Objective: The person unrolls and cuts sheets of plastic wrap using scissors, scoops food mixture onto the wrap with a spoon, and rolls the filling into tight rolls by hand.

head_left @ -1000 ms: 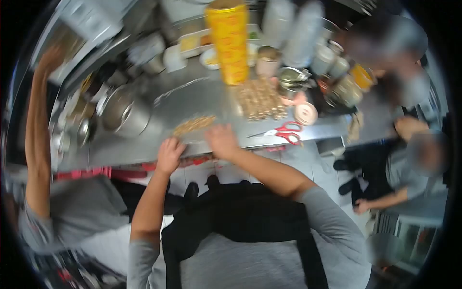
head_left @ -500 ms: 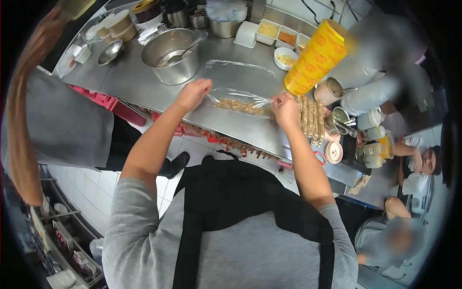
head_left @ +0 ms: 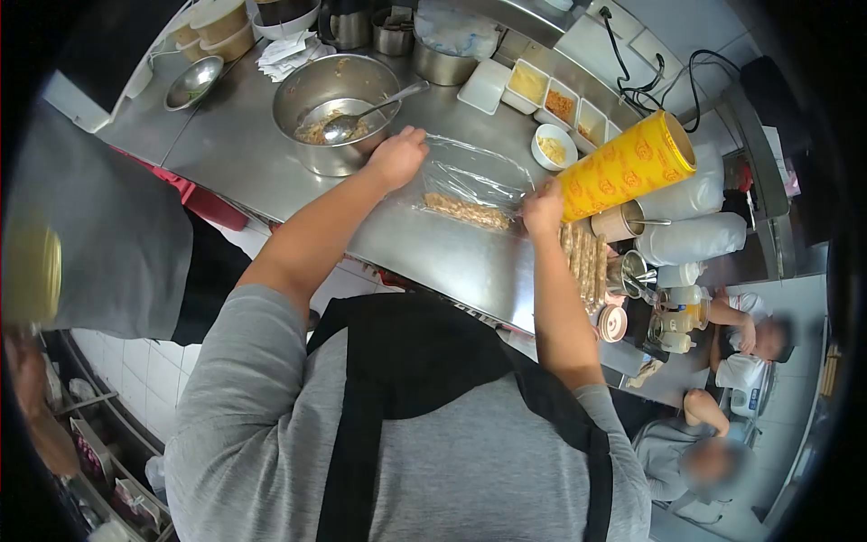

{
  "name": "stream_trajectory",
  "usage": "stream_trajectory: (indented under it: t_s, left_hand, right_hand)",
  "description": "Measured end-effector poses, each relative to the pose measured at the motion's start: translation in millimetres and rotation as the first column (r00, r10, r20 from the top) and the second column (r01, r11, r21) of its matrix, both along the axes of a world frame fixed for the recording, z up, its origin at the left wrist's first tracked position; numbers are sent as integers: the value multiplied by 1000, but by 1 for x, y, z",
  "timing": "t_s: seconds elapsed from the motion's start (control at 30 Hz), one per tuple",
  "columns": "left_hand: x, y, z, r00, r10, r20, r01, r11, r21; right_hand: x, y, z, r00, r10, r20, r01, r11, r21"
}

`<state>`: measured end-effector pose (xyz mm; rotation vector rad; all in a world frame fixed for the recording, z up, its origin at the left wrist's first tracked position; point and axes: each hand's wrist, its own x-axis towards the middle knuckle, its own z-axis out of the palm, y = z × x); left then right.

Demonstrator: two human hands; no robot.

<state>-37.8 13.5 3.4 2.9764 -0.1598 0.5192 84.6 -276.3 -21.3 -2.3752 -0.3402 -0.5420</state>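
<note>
A log of chopped, light-brown filling lies along the near part of a clear plastic wrap sheet on the steel counter. My left hand is closed at the sheet's far left corner, beside the pot. At its right end, my right hand pinches the wrap close to the filling. Several finished wrapped rolls are lined up to the right of that hand. A large yellow printed cylinder leans just beyond it.
A steel pot holding a spoon and some filling stands at the left. White trays and a small white bowl sit behind. Bottles crowd the right. A co-worker stands close on the left.
My left hand has moved from the wrap's near left end to its far corner. My right hand stays at the right end. The co-worker's arm at left has come down with a yellow-topped container.
</note>
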Motion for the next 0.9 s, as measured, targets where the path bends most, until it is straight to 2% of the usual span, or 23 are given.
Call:
stream_trajectory:
  t_s: [0.03,0.1,0.17,0.2,0.3,0.43,0.53,0.63,0.83,0.9]
  left_hand:
    - [-2,-6,0,999,-52,15,52,997,-60]
    - [-19,-32,5,987,-152,57,160,973,-169]
    - [-25,-61,7,930,-366,-35,338,888,-311]
    - [-24,-70,8,939,-338,-63,300,895,-331]
    - [-16,-85,9,949,-284,-139,220,909,-355]
    - [-12,-87,-5,929,-305,-207,212,902,-377]
    - [-16,-85,-6,935,-295,-199,190,887,-421]
    - [-24,-71,0,952,-260,-164,165,882,-441]
    - [-45,-49,-5,972,-205,-115,128,871,-475]
    - [-48,-51,2,969,-210,-132,130,883,-450]
  right_hand:
    - [-8,-4,3,998,58,-4,-58,998,5]
    - [-47,-1,44,985,172,-4,-172,985,22]
    - [-62,7,50,867,489,-96,-498,859,-118]
    - [-72,9,50,770,616,-164,-637,752,-169]
    - [-77,27,53,786,543,-296,-617,720,-318]
    - [-76,23,48,720,575,-388,-682,691,-240]
    - [-80,16,38,722,616,-317,-687,695,-212]
    - [-68,18,51,646,630,-432,-741,654,-154]
    - [-79,6,19,719,680,-143,-693,716,-82]
    - [-72,3,26,664,714,-223,-742,666,-78]
